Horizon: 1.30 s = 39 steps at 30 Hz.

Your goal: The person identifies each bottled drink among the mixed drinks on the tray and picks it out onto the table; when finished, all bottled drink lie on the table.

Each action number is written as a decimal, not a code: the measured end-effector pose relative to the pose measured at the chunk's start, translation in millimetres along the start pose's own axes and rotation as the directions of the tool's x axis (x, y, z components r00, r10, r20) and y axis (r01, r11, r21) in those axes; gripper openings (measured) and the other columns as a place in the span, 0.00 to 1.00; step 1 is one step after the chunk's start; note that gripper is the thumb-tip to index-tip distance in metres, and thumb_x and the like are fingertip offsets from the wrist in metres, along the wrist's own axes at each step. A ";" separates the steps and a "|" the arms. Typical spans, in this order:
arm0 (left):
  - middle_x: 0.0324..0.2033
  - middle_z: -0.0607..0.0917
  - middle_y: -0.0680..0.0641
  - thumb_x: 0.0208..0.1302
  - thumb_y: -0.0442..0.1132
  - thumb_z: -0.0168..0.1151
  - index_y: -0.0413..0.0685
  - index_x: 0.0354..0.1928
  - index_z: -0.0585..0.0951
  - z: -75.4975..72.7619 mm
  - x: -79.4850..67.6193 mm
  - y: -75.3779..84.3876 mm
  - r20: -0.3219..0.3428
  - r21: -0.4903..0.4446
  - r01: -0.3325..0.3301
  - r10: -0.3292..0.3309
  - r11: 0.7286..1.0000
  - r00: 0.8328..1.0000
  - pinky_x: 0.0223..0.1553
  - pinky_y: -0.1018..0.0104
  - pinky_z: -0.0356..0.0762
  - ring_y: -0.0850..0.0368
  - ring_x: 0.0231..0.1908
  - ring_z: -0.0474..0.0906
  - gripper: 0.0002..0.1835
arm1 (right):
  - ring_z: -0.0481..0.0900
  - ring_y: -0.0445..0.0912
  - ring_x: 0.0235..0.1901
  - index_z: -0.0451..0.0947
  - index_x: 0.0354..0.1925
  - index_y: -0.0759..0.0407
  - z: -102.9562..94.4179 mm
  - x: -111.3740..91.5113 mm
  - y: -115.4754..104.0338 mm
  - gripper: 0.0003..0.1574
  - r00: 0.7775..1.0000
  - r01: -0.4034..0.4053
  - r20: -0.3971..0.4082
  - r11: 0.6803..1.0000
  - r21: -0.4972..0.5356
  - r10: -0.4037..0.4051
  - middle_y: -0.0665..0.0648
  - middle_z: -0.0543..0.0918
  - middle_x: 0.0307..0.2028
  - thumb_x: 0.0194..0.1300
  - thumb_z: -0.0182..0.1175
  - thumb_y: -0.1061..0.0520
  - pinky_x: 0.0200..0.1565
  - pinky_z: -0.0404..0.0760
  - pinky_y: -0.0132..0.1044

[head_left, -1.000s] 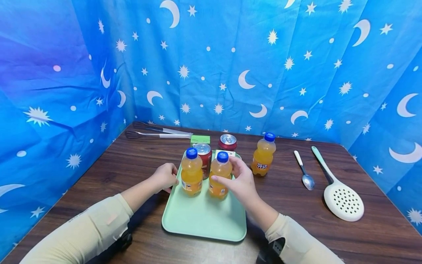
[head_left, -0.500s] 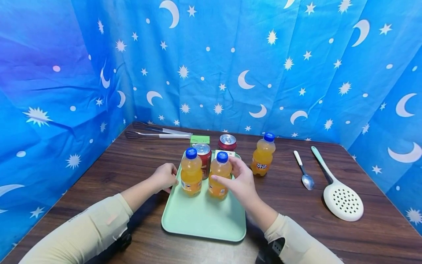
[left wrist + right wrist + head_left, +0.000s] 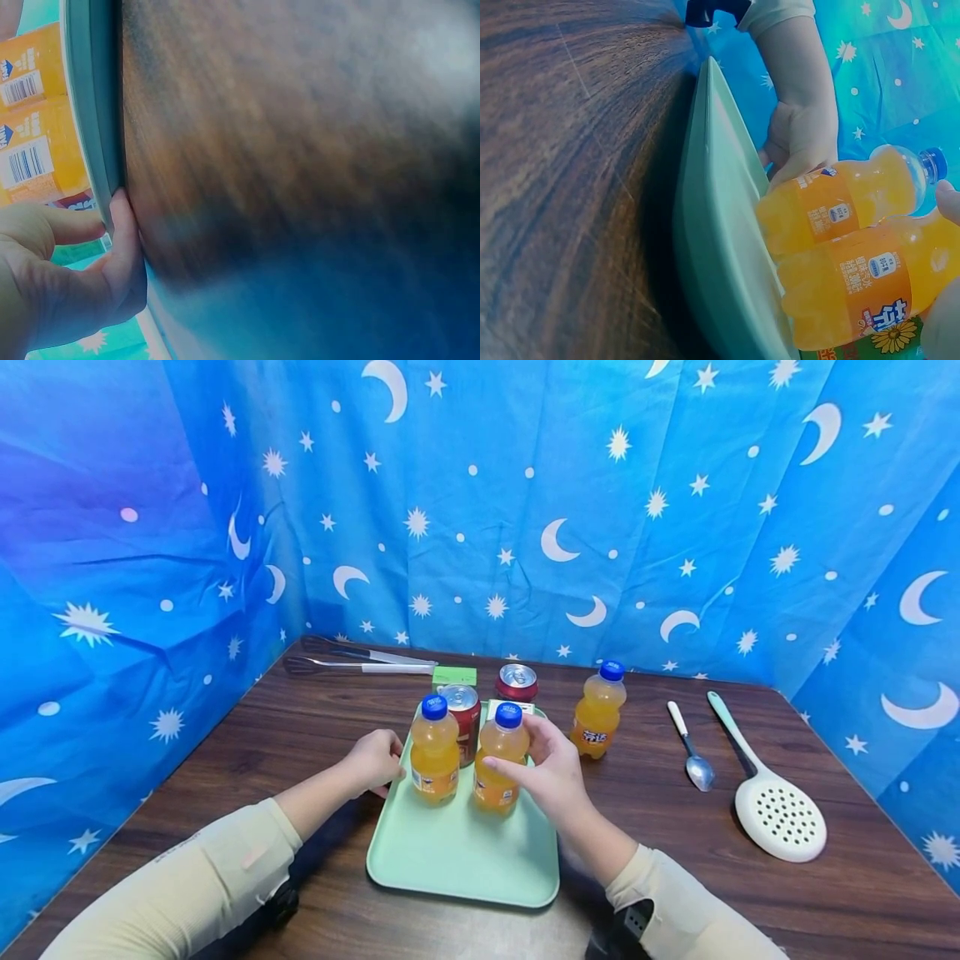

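Observation:
My left hand (image 3: 375,762) pinches the left rim of a pale green tray (image 3: 465,860); the left wrist view shows thumb and finger on either side of that rim (image 3: 94,97). With my right hand (image 3: 555,777) I grip an orange soda bottle (image 3: 491,793) with a blue cap, thumb in front and the other fingers partly hidden behind. It stands on the tray beside a second orange soda bottle (image 3: 433,768). Directly behind the two is a red soda can (image 3: 469,727). A small white-topped carton (image 3: 498,705) shows behind the gripped bottle, mostly hidden.
A green box (image 3: 453,676) and another red can (image 3: 517,682) stand behind the tray. To the right are a third orange soda bottle (image 3: 597,714), a spoon (image 3: 699,771) and a slotted skimmer (image 3: 780,814). Tongs (image 3: 367,667) lie at the back left. A starry blue curtain (image 3: 480,510) encloses the table.
The bottle in my right hand has its cap shifted very slightly to the right. Both hands keep their holds and the tray stays put.

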<state>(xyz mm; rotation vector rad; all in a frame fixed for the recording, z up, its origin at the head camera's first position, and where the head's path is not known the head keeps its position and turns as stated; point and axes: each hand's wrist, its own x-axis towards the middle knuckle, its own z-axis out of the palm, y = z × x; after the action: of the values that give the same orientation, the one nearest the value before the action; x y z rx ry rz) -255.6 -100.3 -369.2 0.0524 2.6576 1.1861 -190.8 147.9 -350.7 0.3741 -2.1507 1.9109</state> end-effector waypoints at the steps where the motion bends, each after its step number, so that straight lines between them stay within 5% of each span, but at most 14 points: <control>1: 0.27 0.71 0.41 0.52 0.22 0.62 0.33 0.42 0.72 -0.1 0.0 0.2 0.001 -0.002 0.003 -0.003 1.000 1.000 0.20 0.62 0.82 0.50 0.30 0.75 0.14 | 0.74 0.42 0.54 0.71 0.57 0.53 -0.7 -0.2 -0.8 0.38 1.000 -0.001 0.001 1.000 0.002 0.001 0.50 0.77 0.53 0.48 0.73 0.54 0.59 0.70 0.45; 39: 0.28 0.72 0.41 0.53 0.22 0.61 0.33 0.41 0.71 -0.2 1.6 0.3 0.008 0.030 -0.007 0.007 1.000 1.000 0.20 0.63 0.82 0.50 0.29 0.76 0.14 | 0.76 0.45 0.52 0.72 0.54 0.58 -25.6 -18.1 -15.5 0.36 0.999 0.046 -0.002 0.999 0.007 -0.046 0.53 0.79 0.50 0.46 0.74 0.59 0.55 0.74 0.40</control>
<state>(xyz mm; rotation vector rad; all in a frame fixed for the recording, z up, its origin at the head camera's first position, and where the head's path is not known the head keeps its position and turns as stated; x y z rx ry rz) -257.2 -100.0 -369.1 0.0716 2.6706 1.1460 -168.3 172.1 -339.5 0.4194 -2.1167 1.8936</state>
